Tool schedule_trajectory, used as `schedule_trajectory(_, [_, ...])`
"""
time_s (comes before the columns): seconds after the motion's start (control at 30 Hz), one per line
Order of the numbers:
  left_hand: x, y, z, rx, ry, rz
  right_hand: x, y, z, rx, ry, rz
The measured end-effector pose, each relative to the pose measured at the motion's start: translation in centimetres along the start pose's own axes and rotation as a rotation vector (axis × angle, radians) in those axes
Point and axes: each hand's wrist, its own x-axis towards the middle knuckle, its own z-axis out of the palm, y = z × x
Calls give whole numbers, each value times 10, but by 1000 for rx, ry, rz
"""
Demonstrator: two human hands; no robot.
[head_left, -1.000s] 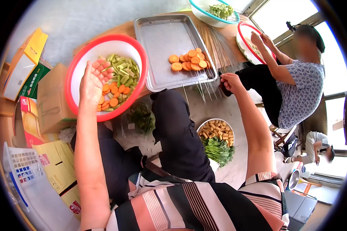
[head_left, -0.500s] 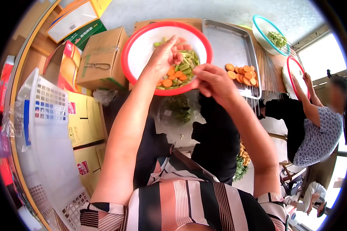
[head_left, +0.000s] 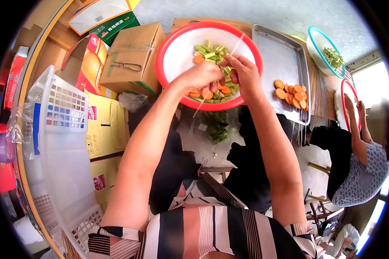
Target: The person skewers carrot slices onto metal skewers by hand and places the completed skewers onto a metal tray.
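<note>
The skewer (head_left: 239,42) slants over the basin (head_left: 161,60) at the worktop's (head_left: 180,23) left end. The right hand (head_left: 246,75) has its fingers together, pinching the skewer; the left hand (head_left: 205,77) curls its fingers beside it, but whether they clamp anything, I cannot tell. Green pieces (head_left: 212,52) and carrots (head_left: 199,58) lie below. Good handling here likely means a firm pinch, fingertips clear of the point, and both hands kept above the basin so dropped pieces land inside its rim.
</note>
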Motion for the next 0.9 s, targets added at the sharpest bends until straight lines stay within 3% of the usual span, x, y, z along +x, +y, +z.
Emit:
schedule_trajectory(0.07, [2,-5,1,-17,-106,-47,2,4,-2,78,-18,-13])
schedule_trajectory(0.2, [6,-2,-9,-53,-43,-18,8,-12,-15,188,73,-88])
schedule_trajectory(0.3, [46,-33,-57,77,235,-14,7,-26,-28,285,168,-107])
schedule_trajectory(0.33, [59,-42,-68,82,234,-19,7,-28,-30,289,153,-91])
schedule_trajectory(0.4, [80,-54,-82,409,393,-60,7,-33,-31,274,135,-59])
schedule_trajectory(0.43, [86,-62,-84,416,393,-60,8,-34,-31,279,135,-62])
schedule_trajectory(0.5, [102,-78,-84,870,466,54,9,-32,-31,287,85,-68])
schedule_trajectory(0.63, [120,-102,-67,952,608,59,4,-35,-27,273,83,-47])
schedule_trajectory(0.8, [132,-117,-72,1009,622,105,8,-30,-26,252,57,-18])
schedule_trajectory(0.9, [129,-119,-85,1016,430,123,7,-29,-24,246,37,-35])
